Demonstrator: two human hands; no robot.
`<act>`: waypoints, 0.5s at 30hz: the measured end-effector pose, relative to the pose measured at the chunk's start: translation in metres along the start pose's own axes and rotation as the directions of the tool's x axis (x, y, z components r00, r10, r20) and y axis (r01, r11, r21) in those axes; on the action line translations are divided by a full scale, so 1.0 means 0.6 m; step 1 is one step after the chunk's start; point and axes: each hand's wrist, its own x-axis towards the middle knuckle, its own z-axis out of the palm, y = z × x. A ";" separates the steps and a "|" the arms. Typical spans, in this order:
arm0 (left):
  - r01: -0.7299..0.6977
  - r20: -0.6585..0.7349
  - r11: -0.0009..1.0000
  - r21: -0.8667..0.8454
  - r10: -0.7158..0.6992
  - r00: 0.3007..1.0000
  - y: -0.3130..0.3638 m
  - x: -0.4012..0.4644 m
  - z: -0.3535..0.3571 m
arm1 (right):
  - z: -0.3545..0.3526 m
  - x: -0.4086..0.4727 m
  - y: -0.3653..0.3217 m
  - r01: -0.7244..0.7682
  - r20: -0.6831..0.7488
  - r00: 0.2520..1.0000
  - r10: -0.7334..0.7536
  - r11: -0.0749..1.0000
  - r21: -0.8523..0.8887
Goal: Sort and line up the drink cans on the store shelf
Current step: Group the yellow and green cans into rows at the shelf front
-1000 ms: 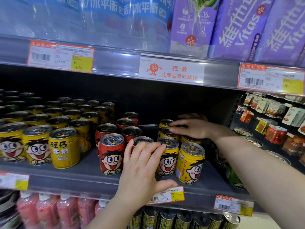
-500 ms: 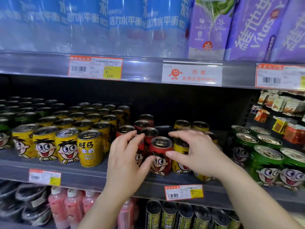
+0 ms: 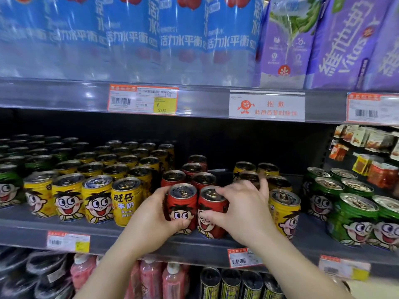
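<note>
- Right now your left hand (image 3: pixel 151 221) wraps the left red can (image 3: pixel 182 209), fingers behind it and thumb curled across the printed face at the front.
- Your right hand (image 3: pixel 241 212) grasps the right red can (image 3: pixel 212 212), thumb on its front label and fingers over the rim; the index finger sticks up free.
- Both cans stand upright, long axis vertical, touching each other at the front edge of the shelf (image 3: pixel 108 231).
- Each can lies directly ahead of the hand that holds it, so neither hand needs to cross over.
- More red cans (image 3: pixel 192 169) queue behind the pair, running toward the back of the shelf, in looser order.
- Just left stands the block of yellow cans (image 3: pixel 97 199), with the nearest one close to your left knuckles; watch that gap if you slide leftward.
- To the right, a single yellow can (image 3: pixel 284 212) stands at the front just beside your right hand, with others behind it, and green cans (image 3: pixel 354 219) farther right.
- My guess is that the pair wants squaring to the front edge, faces forward.
- No can shown is open; all tabs look sealed, so their contents cannot be seen.
</note>
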 end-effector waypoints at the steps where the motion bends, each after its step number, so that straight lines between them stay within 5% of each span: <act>1: -0.009 0.012 1.000 -0.008 0.009 1.000 -0.002 0.000 -0.002 | 0.008 -0.003 -0.002 -0.003 -0.048 0.999 0.002 1.000 -0.010; 12: 0.018 -0.025 0.996 0.085 -0.016 1.000 -0.008 0.006 0.003 | 0.037 -0.023 -0.006 -0.051 -0.115 0.992 0.051 0.999 -0.002; 15: 0.068 0.017 0.998 -0.018 -0.068 0.998 0.007 0.010 0.002 | 0.040 -0.034 -0.007 -0.042 -0.158 0.986 0.050 0.998 0.051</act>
